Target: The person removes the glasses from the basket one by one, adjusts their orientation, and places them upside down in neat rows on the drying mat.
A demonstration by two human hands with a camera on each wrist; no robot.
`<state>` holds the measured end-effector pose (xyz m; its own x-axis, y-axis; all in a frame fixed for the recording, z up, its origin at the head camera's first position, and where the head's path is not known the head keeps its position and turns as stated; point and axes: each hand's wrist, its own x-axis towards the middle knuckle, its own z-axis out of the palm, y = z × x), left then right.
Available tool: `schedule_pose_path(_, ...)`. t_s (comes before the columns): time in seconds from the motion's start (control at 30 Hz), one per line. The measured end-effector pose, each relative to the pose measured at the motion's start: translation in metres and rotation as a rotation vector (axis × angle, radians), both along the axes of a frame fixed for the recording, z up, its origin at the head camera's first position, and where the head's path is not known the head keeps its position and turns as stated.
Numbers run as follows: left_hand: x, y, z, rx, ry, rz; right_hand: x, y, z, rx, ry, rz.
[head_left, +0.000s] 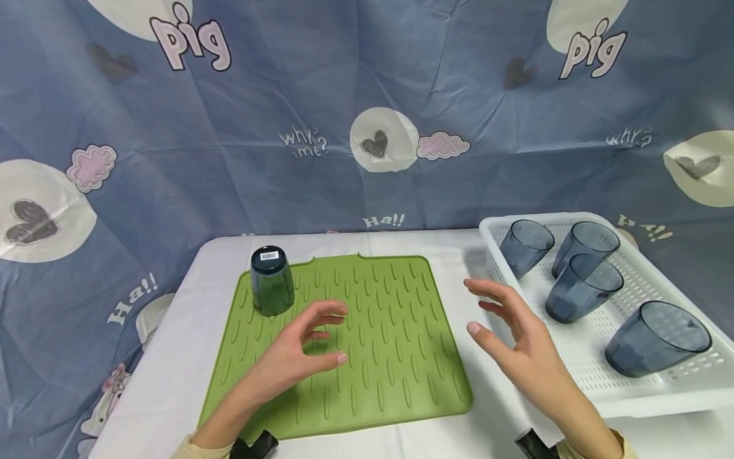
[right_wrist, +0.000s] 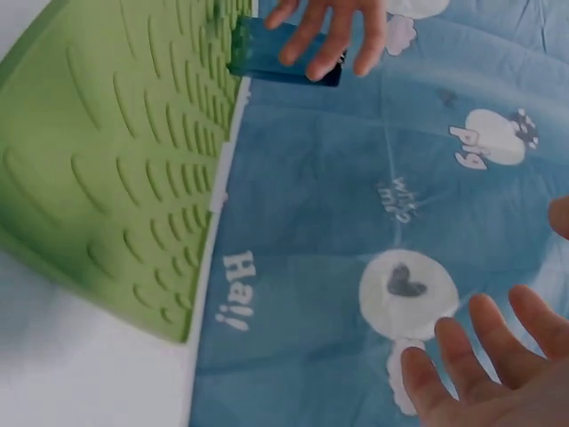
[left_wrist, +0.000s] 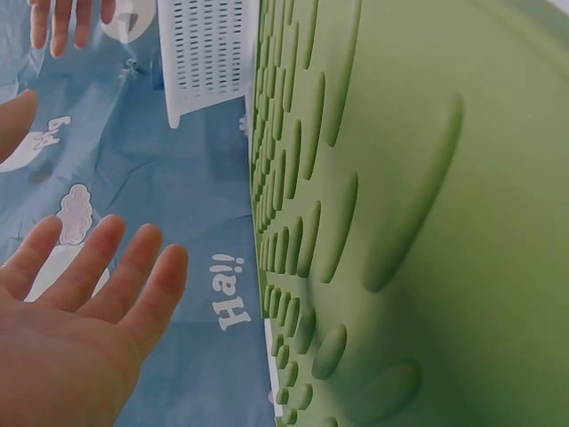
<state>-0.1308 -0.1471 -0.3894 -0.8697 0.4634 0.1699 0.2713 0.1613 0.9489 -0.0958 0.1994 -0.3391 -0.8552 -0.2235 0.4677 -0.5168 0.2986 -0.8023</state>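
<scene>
Over the green ribbed mat (head_left: 390, 370) my left hand (head_left: 298, 350) hovers with thumb and fingers spread apart, holding nothing. Just behind it, a blue glass (head_left: 272, 284) stands upside down on the mat's back left corner, a white label on its base. My right hand (head_left: 524, 344) is held in the air between the mat and a white basket (head_left: 579, 376), its fingers loosely bent and apart. Inside the basket several blue glasses stand mouth up and somewhat tilted, the nearest glass (head_left: 654, 341) at the front right. The left wrist view shows the left palm (left_wrist: 71, 356) bare.
A white cloth (head_left: 155, 382) covers the table under the mat and basket. Behind it hangs a blue printed curtain (head_left: 321, 191), close to the table's back edge. The basket's raised rim (head_left: 682, 268) surrounds the glasses on the right.
</scene>
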Motion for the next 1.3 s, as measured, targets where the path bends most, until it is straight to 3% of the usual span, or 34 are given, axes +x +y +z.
schedule_pose_path(0.37,-0.002,0.000,0.000,0.030,-0.008,-0.020,0.015,0.039,0.025,0.234,0.054,-0.149)
schedule_pose_path(0.63,-0.002,-0.001,-0.002,0.011,-0.009,-0.014,0.022,0.078,0.032,0.373,0.018,-0.290)
schedule_pose_path(0.77,-0.002,-0.001,-0.003,0.008,-0.008,-0.015,0.021,0.100,0.033,0.405,0.058,-0.342)
schedule_pose_path(0.93,-0.002,-0.001,-0.004,0.008,-0.007,-0.016,0.018,0.131,0.026,0.396,0.110,-0.398)
schedule_pose_path(1.3,-0.003,-0.002,-0.006,0.000,-0.021,-0.044,0.007,0.190,-0.003,0.412,0.117,-0.555)
